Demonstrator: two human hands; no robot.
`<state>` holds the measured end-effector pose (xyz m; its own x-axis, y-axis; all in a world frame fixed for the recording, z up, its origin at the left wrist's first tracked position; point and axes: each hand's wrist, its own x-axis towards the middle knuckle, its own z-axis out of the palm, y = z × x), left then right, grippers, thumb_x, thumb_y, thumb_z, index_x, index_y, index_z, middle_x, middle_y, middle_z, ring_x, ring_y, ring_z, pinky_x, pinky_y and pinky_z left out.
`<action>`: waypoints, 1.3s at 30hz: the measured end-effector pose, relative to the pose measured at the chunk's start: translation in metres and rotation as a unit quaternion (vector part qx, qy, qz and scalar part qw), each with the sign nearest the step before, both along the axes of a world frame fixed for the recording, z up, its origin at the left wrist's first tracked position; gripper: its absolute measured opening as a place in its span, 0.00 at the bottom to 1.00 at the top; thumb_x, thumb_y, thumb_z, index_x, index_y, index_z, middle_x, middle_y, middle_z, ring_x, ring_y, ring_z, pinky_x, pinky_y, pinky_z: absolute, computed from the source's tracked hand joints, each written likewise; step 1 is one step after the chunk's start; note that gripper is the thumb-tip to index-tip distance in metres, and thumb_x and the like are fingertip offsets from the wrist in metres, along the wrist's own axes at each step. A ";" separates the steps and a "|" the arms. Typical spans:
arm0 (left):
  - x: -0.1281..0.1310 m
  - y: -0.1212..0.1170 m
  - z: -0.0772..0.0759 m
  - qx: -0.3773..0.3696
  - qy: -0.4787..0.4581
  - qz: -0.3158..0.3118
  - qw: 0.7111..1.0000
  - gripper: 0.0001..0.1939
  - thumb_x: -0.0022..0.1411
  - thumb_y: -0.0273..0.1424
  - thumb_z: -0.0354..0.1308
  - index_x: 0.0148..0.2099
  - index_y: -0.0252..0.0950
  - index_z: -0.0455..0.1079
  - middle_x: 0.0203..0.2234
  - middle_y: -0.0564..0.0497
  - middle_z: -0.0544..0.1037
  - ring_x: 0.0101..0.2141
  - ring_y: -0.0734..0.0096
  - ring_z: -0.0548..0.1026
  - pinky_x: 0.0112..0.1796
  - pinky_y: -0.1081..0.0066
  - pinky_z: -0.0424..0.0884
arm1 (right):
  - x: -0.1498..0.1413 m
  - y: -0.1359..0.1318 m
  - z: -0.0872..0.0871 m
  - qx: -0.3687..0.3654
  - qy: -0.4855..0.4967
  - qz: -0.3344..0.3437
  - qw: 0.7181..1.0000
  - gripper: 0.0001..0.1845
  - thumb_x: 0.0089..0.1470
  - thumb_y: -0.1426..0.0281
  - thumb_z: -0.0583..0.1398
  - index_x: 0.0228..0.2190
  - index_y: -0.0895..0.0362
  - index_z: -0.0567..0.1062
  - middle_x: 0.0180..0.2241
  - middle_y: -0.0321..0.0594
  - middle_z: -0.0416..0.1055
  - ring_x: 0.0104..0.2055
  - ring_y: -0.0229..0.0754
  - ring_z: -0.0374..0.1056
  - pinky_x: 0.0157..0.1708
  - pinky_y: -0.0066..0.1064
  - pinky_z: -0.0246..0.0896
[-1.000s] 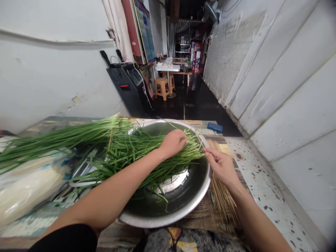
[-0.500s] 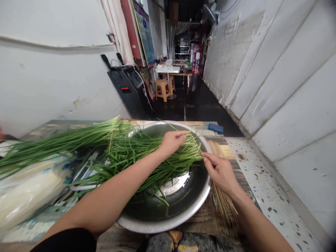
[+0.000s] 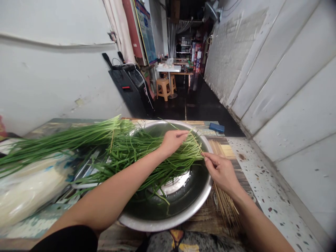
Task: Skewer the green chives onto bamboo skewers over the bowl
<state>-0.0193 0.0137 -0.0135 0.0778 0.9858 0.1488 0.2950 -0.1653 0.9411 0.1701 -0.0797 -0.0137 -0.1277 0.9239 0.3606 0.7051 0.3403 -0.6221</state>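
A metal basin [image 3: 168, 226] stands in front of me, with a heap of long green chives [image 3: 147, 147] lying across it. My right hand [image 3: 220, 171] pinches a thin bamboo skewer [image 3: 196, 143] at its near end, by the basin's right rim. The skewer slants up and left across the pale chive ends. At its far end, my left hand [image 3: 173, 141] is closed, thumb and forefinger together on a chive stalk. Left of the basin lies another bunch of chives [image 3: 78, 138] with a skewer [image 3: 112, 140] through its pale ends.
Loose bamboo skewers [image 3: 225, 204] lie on the table right of the basin. A blue box [image 3: 216, 127] sits at the far edge. A clear bag with something pale [image 3: 34, 189] fills the left side. Beyond stand a black machine [image 3: 131, 85], a stool [image 3: 163, 89] and a white table [image 3: 169, 68].
The whole view has shifted very slightly. Both hands keep nearly the same position at the skewer and the chives.
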 end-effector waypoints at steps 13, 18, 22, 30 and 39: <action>0.003 -0.002 0.003 -0.012 0.016 -0.006 1.000 0.17 0.54 0.31 0.56 0.45 0.31 0.75 0.21 0.51 0.75 0.19 0.80 0.63 0.24 0.77 0.62 | 0.001 0.001 -0.002 0.005 0.003 -0.001 1.000 0.17 0.55 0.68 0.52 0.39 0.56 0.78 0.29 0.40 0.77 0.30 0.42 0.71 0.31 0.31 0.63; 0.002 -0.002 0.001 -0.002 0.023 -0.002 1.000 0.17 0.53 0.32 0.56 0.44 0.32 0.75 0.22 0.51 0.76 0.19 0.79 0.64 0.24 0.76 0.62 | 0.001 0.002 -0.002 0.009 -0.004 0.002 1.000 0.16 0.55 0.68 0.52 0.38 0.56 0.78 0.30 0.40 0.77 0.31 0.42 0.70 0.32 0.32 0.63; 0.002 -0.002 0.000 -0.001 0.020 0.002 1.000 0.17 0.53 0.32 0.56 0.44 0.32 0.75 0.24 0.50 0.77 0.19 0.79 0.65 0.24 0.76 0.63 | 0.001 0.001 -0.003 0.012 -0.001 0.003 1.000 0.16 0.55 0.68 0.52 0.38 0.56 0.78 0.30 0.40 0.77 0.30 0.42 0.70 0.31 0.31 0.63; 0.003 -0.004 0.005 -0.011 0.018 0.008 1.000 0.17 0.53 0.31 0.57 0.44 0.30 0.75 0.21 0.50 0.76 0.19 0.79 0.64 0.24 0.77 0.63 | 0.002 0.001 -0.003 0.008 0.007 0.002 1.000 0.17 0.55 0.68 0.52 0.38 0.57 0.79 0.30 0.41 0.77 0.31 0.42 0.71 0.32 0.31 0.64; 0.003 -0.004 0.004 -0.012 0.027 0.007 1.000 0.16 0.53 0.31 0.56 0.44 0.32 0.75 0.21 0.52 0.76 0.18 0.79 0.65 0.24 0.77 0.63 | 0.002 0.000 -0.001 -0.001 0.001 0.003 1.000 0.17 0.56 0.68 0.52 0.38 0.57 0.78 0.29 0.40 0.77 0.29 0.41 0.71 0.31 0.31 0.64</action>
<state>-0.0164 0.0096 -0.0090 0.0715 0.9902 0.1203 0.3467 -0.1378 0.9278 0.1724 -0.0794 -0.0145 -0.1314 0.9238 0.3597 0.7018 0.3430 -0.6244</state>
